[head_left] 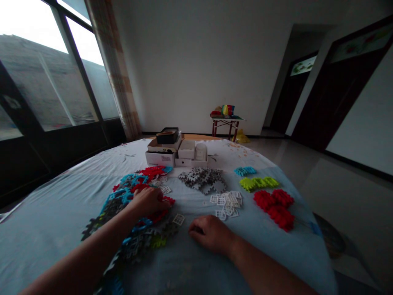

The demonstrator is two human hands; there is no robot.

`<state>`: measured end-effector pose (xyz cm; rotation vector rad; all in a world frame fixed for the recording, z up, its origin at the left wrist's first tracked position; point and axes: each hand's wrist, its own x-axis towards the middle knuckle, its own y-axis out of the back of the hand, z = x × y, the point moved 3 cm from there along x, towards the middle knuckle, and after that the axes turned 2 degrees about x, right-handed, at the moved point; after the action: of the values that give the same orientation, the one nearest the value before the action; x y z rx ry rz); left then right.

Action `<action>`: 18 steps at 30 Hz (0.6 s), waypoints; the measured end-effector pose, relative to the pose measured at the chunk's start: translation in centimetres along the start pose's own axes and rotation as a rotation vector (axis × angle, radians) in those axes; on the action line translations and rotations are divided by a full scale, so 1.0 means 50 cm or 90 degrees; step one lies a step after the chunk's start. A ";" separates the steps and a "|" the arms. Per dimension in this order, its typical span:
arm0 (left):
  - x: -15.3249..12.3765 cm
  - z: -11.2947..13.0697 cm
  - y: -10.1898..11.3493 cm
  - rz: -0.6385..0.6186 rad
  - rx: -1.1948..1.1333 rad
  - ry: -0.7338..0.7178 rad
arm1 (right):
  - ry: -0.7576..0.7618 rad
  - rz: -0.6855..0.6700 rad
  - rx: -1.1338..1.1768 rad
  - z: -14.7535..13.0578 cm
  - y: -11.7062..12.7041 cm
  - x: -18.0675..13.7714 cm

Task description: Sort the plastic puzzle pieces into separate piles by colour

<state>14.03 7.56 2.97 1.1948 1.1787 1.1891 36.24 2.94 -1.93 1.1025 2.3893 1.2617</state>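
Observation:
My left hand (150,200) reaches into a mixed pile of plastic interlocking pieces, its fingers bent down and closed on a red interlocking piece (168,200). The fingertips are partly hidden. Around it lie blue pieces (124,196), dark grey pieces (112,208) and a few lime-green ones (158,242). My right hand (211,233) rests on the cloth with its fingers curled in, and nothing shows in it. Just left of that hand is a single white window-shaped piece (178,219). More white window pieces (229,201) lie in a loose heap beyond it.
Sorted groups lie apart: grey pieces (203,179), blue (245,171), lime-green (258,183) and red (274,207). White boxes (160,159) with a black tray (167,136) stand at the back of the cloth-covered round table (70,192). A small side table (226,119) stands by the wall.

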 end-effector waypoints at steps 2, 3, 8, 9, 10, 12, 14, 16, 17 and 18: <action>-0.018 0.007 0.010 0.051 -0.017 -0.007 | 0.007 0.005 0.008 -0.001 0.002 -0.001; -0.030 0.013 0.014 0.083 -0.033 -0.022 | 0.012 0.012 0.017 -0.001 0.004 -0.001; -0.096 0.050 0.006 0.186 -0.141 -0.143 | 0.017 0.133 0.110 0.011 0.023 0.003; -0.107 0.058 0.000 0.193 -0.151 -0.162 | 0.014 0.159 0.130 0.015 0.027 0.003; -0.115 0.066 -0.007 0.197 -0.157 -0.178 | 0.013 0.178 0.148 0.019 0.030 0.003; -0.127 0.080 -0.019 0.208 -0.162 -0.196 | 0.033 0.180 0.182 0.022 0.034 0.002; -0.133 0.093 -0.030 0.228 -0.166 -0.207 | 0.080 0.144 0.202 0.016 0.035 0.000; -0.137 0.104 -0.041 0.256 -0.167 -0.230 | 0.129 0.105 0.199 0.005 0.035 -0.001; -0.138 0.109 -0.046 0.272 -0.165 -0.244 | 0.143 0.091 0.190 0.000 0.035 -0.001; -0.139 0.113 -0.050 0.288 -0.161 -0.256 | 0.150 0.082 0.179 -0.004 0.034 0.000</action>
<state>19.56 0.44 0.69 1.4609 0.4538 1.2987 37.04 3.42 -0.47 1.2641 2.7797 1.1781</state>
